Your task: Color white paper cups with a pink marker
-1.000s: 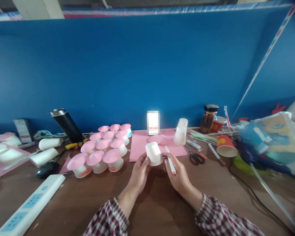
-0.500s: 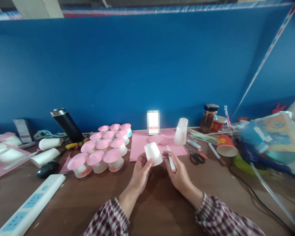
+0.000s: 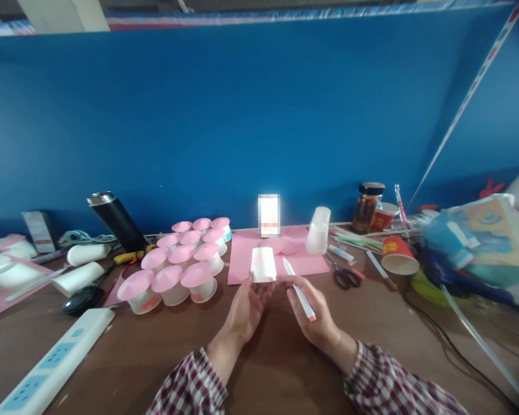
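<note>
My left hand (image 3: 247,308) holds a white paper cup (image 3: 263,265) bottom-up by its lower edge, with faint reddish marks on the cup's left side. In my right hand (image 3: 313,314) lies a white marker pen (image 3: 303,300), its pale tip pointing up and away and a red end toward me. The fingertips of that hand come close to the cup's lower right edge; whether they touch it I cannot tell. Behind the cup, pink paper rounds (image 3: 285,244) lie on a pink sheet (image 3: 241,253). Two nested translucent cups (image 3: 317,236) stand on the sheet's right part.
Left of the sheet stand several white cups topped with pink paper cones (image 3: 198,275). A black flask (image 3: 116,222), a mouse (image 3: 83,300) and a power strip (image 3: 54,363) are farther left. Scissors (image 3: 346,278), a red cup (image 3: 398,256) and a dark jar (image 3: 367,207) sit right.
My left hand has turned the cup more upright and shifted it slightly left, showing reddish marks. The marker in my right hand has tilted, its red end swinging lower and toward me.
</note>
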Demonstrator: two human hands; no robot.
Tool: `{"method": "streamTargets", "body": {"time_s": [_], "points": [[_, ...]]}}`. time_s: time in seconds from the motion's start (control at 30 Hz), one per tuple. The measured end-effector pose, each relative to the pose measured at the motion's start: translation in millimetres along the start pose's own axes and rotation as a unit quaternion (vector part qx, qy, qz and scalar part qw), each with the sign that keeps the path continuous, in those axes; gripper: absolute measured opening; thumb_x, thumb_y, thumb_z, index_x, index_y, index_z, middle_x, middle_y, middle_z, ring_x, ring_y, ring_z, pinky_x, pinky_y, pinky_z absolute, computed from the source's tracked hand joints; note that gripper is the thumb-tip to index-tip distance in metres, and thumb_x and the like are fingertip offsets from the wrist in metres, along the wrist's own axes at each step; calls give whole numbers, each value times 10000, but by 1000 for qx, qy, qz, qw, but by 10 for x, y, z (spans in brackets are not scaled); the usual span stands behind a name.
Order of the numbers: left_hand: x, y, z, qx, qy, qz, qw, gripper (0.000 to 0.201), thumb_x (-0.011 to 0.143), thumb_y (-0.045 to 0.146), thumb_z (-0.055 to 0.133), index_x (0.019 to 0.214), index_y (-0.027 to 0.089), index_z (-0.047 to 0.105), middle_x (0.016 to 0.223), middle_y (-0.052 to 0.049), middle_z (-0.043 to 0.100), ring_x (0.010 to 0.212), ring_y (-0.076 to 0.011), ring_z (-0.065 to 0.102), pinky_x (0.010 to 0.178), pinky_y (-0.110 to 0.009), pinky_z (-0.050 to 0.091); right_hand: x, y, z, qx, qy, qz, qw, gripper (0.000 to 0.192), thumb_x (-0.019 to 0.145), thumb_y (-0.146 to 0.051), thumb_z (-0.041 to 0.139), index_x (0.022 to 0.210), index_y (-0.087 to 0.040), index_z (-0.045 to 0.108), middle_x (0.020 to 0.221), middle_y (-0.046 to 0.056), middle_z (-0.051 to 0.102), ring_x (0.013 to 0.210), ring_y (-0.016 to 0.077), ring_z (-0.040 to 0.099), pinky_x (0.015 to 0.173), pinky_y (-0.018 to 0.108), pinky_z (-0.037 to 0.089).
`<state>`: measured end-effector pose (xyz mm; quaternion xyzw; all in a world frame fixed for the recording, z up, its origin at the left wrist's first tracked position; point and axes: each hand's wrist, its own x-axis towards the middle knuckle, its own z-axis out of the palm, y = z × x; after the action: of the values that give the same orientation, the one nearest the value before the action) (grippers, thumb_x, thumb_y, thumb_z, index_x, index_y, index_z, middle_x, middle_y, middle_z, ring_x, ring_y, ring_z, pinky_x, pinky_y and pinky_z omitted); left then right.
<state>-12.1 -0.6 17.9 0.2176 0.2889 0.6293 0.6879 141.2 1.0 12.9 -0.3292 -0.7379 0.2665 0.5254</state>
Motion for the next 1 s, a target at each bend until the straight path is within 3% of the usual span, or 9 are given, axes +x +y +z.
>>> {"method": "streamTargets", "body": {"time_s": [0.2, 0.47, 0.7, 0.87, 1.0], "points": [[-19, 38, -25, -42, -39, -40, 998, 397, 881, 392, 455, 1117, 105, 595, 1017, -115, 688, 936, -225, 637, 916, -381, 461, -19, 51, 14, -4, 86, 36, 996, 236, 899, -191, 472, 1124, -232, 530, 1044, 61, 634, 937, 184, 633, 858, 317, 506], [-40, 13, 31, -45, -95, -57, 993, 452, 889, 417, 439, 1236, 140, 527, 1198, -133, 618, 1109, -251, 568, 979, -400, 411, 33, 16, 4, -31, -14, 68, 997, 350, 834, -251, 568, 1173, -203, 493, 1104, 82, 615, 1009, 211, 608, 883, 316, 496], [-50, -66, -10, 58, -66, 2, 996, 386, 846, 415, 538, 1115, 146, 603, 1147, -139, 635, 1030, -252, 603, 939, -426, 435, 51, 36, -34, -57, 18, 54, 997, 333, 830, -213, 534, 1161, -191, 502, 1078, 82, 625, 976, 211, 612, 860, 312, 492], [-84, -85, 18, 100, -98, 8, 990, 379, 755, 314, 681, 1099, 168, 618, 1148, -122, 637, 1068, -263, 584, 960, -433, 422, 45, 72, -34, -69, 25, 55, 996, 355, 819, -172, 513, 1173, -197, 496, 1070, 72, 636, 938, 201, 624, 833, 303, 500], [-60, -92, 6, 110, -78, 18, 991, 318, 791, 293, 644, 1076, 156, 625, 1119, -111, 651, 1031, -224, 598, 928, -375, 447, 46, 125, -20, -79, 22, 67, 994, 437, 787, -137, 509, 1218, -193, 473, 1089, 75, 636, 949, 199, 628, 844, 312, 499]]}}
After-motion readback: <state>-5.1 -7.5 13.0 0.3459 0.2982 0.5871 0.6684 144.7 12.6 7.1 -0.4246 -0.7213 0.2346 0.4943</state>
